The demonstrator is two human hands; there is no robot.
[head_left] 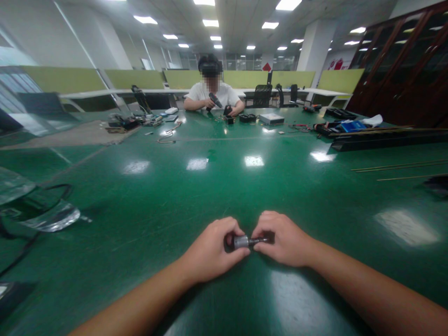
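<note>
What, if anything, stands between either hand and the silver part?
Nothing visible. The left hand is curled around the thick end of the silver part, and the right hand is around its thin end. The clear plastic item lies well off to the left, out of the way.

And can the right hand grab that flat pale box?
Probably not: the pale box lies far across the green table, and the right hand is busy at the small cylindrical piece.

Across the green desk (224,189), a white-shirted co-worker (228,94) sits near a flat silver box (271,119); reddish-brown cabinets (402,60) stand far right.
</note>
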